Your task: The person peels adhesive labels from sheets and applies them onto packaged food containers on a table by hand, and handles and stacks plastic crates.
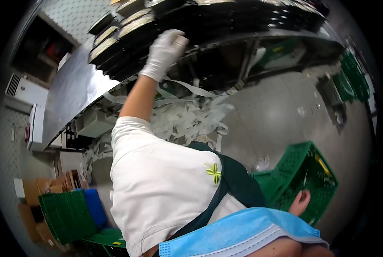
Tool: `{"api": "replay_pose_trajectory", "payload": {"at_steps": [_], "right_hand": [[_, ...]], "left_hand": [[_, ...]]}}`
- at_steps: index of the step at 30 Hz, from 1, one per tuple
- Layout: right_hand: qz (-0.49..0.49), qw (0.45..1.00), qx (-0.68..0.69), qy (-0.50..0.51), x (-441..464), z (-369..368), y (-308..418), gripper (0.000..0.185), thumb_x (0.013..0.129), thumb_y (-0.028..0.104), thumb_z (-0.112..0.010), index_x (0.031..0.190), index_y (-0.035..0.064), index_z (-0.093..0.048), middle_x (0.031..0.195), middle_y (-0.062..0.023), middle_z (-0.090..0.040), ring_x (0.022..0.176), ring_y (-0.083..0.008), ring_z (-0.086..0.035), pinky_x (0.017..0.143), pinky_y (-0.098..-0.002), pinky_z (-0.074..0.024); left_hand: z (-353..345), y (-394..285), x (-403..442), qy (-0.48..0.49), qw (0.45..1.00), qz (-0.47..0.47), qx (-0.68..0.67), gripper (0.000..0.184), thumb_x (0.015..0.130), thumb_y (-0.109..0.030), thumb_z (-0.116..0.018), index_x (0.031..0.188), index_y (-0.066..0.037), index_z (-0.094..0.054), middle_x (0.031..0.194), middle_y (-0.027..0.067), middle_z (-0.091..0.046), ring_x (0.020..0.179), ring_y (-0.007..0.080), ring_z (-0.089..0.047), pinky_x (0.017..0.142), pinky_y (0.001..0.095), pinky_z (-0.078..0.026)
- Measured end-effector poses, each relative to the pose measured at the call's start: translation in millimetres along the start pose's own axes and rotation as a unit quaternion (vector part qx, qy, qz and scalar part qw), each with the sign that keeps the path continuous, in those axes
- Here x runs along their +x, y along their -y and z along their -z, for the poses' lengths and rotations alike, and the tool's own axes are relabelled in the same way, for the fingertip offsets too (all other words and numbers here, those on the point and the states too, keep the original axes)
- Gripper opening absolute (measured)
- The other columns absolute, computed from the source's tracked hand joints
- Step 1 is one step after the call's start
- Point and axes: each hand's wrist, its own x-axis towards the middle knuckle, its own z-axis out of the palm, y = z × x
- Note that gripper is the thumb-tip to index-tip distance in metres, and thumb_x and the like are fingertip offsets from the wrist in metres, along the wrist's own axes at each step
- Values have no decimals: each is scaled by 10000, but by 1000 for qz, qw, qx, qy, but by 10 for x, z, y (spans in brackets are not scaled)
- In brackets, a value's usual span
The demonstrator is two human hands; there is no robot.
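Observation:
My left hand (163, 53), in a white glove, reaches up to the front of the stacked black trays (136, 28). Its fingers are curled in, and what they hold, if anything, is hidden. The trays have pale contents under shiny covers. At the lower right my right hand (300, 202), bare, is at the green crate (285, 171), which looks tilted with its opening to the right. Its fingers bend round into a ring, and I cannot make out anything between them.
A metal table (67, 88) carries the trays. Beneath and before it, pale strips (191, 118) lie heaped on the grey floor (268, 111). More green crates stand at the lower left (65, 216) and upper right (354, 77). Cardboard boxes (31, 192) are at the far left.

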Motion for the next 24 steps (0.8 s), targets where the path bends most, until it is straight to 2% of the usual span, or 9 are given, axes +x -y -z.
{"api": "replay_pose_trajectory", "payload": {"at_steps": [4, 6, 8, 9, 11, 14, 18, 20, 24], "right_hand": [[192, 968, 31, 159, 854, -1146, 1646, 245, 815, 122, -565, 1022, 0, -522, 943, -115, -544, 843, -212, -535, 768, -292, -427], [316, 926, 27, 204, 1140, -1733, 2629, 228, 793, 99, -568, 994, -1, -527, 906, -109, -548, 817, -203, -533, 753, -284, -428], [405, 886, 42, 222, 1501, -2390, 3546, 234, 778, 99, -573, 989, 7, -530, 894, -107, -548, 803, -197, -532, 739, -281, -430], [445, 869, 46, 214, 1715, -2738, 4012, 239, 788, 120, -575, 995, 10, -532, 897, -99, -551, 782, -180, -535, 722, -277, -435], [418, 858, 152, 257, 2081, -3424, 5067, 262, 796, 172, -592, 988, 4, -535, 854, -84, -561, 741, -139, -541, 691, -263, -441], [498, 844, 94, 178, 2669, -4395, 6416, 395, 800, 334, -555, 1013, 2, -540, 898, -141, -592, 779, -249, -573, 710, -320, -442], [396, 856, -191, 271, 2822, -5216, 7656, 458, 822, 393, -449, 1024, 2, -578, 1027, -205, -578, 920, -301, -574, 816, -364, -431], [396, 851, -243, 244, 2779, -5549, 7861, 531, 855, 449, -375, 1085, 10, -564, 1111, -185, -555, 994, -340, -545, 876, -421, -410], [349, 862, -284, 232, 2890, -6053, 7828, 507, 879, 406, -314, 1135, 27, -533, 1171, -182, -515, 1054, -333, -510, 895, -448, -393]], "left_hand": [[1389, 1508, 689, -179, 969, 100, 137, 386, 793, -377, -550, 979, -44, -603, 898, 144, -635, 856, 283, -599, 772, 344, -448], [1856, 2025, 1129, -190, 963, 156, 106, 362, 780, -340, -512, 930, -28, -619, 879, 186, -628, 859, 314, -591, 766, 360, -442], [2042, 2066, 1648, -129, 951, 138, 245, 418, 762, -332, -488, 974, 12, -597, 874, 153, -636, 841, 230, -597, 765, 317, -434], [2051, 2200, 1992, -100, 938, 154, 294, 417, 731, -319, -466, 915, 26, -610, 840, 176, -629, 815, 251, -600, 748, 333, -430], [2006, 2647, 2629, -25, 928, 118, 351, 388, 729, -300, -455, 863, 30, -609, 776, 210, -608, 752, 299, -595, 683, 366, -440], [1932, 3335, 3505, 38, 858, 82, 505, 379, 758, -324, -464, 948, -35, -619, 877, 198, -618, 855, 342, -592, 716, 409, -452], [1776, 3656, 3891, 12, 856, 317, 408, 397, 790, -279, -440, 1102, -73, -573, 1190, 177, -500, 1119, 318, -475, 923, 409, -379], [1651, 3817, 3993, 11, 829, 384, 407, 398, 780, -279, -452, 1087, -64, -584, 1191, 162, -509, 1122, 306, -478, 929, 403, -376], [1535, 3419, 3871, 91, 804, 324, 490, 329, 801, -224, -488, 1083, -102, -604, 1155, 106, -557, 1068, 264, -536, 819, 401, -448]]}}
